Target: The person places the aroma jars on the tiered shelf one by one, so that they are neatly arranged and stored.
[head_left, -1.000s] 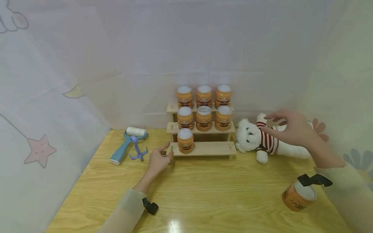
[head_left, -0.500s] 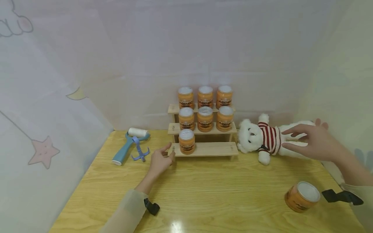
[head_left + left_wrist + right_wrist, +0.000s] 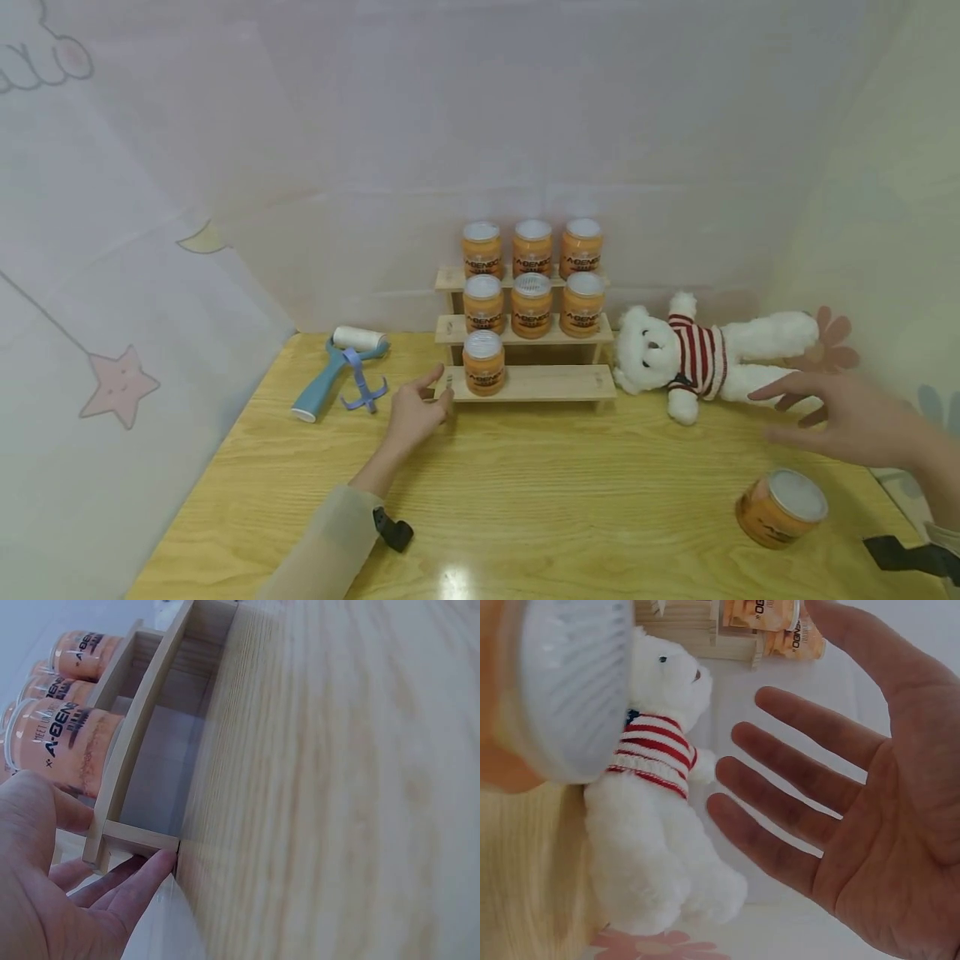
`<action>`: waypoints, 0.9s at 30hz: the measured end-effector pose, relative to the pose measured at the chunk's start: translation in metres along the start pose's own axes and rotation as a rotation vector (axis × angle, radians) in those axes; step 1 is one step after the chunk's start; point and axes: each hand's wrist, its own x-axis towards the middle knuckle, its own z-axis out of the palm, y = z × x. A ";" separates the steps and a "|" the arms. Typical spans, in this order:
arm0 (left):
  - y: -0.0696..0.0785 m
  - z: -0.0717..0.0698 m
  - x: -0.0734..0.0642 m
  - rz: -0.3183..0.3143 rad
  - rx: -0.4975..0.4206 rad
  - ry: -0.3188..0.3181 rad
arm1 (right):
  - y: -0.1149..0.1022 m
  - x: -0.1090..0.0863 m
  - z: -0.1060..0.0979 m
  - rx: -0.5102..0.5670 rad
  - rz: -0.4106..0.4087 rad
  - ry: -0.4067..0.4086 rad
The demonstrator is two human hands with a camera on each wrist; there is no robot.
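My left hand (image 3: 414,414) grips the left end of the lowest step of a wooden tiered rack (image 3: 555,383), with fingers over and against its end support (image 3: 139,836). One orange jar (image 3: 483,367) with a pale lid stands on that step, close to the hand. My right hand (image 3: 855,417) hangs in the air at the right with spread fingers, holding nothing. Just below and left of it, another orange jar (image 3: 776,510) sits on the table; its ridged white lid (image 3: 577,690) shows large in the right wrist view.
Several more orange jars (image 3: 532,308) fill the rack's two upper steps. A white teddy bear (image 3: 651,354) in a striped sweater lies right of the rack. At the left lie a blue lint roller (image 3: 318,383) and a purple hook-shaped piece (image 3: 363,387). A cloth wall (image 3: 375,167) stands behind.
My right hand has moved right and down, from over the bear to above the lone jar. The left hand has kept its place at the rack, and the head view has shifted slightly.
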 end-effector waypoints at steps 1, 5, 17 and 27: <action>0.000 0.000 0.000 0.002 -0.001 0.001 | 0.000 -0.004 0.001 0.012 0.033 -0.035; -0.002 0.001 0.002 0.000 -0.003 0.001 | 0.003 -0.016 0.006 0.028 0.115 -0.192; -0.002 0.000 0.001 -0.007 -0.001 0.003 | 0.013 -0.031 0.013 0.142 0.120 -0.464; -0.002 0.000 0.001 -0.012 -0.010 0.003 | 0.006 -0.030 0.019 0.190 0.030 -0.455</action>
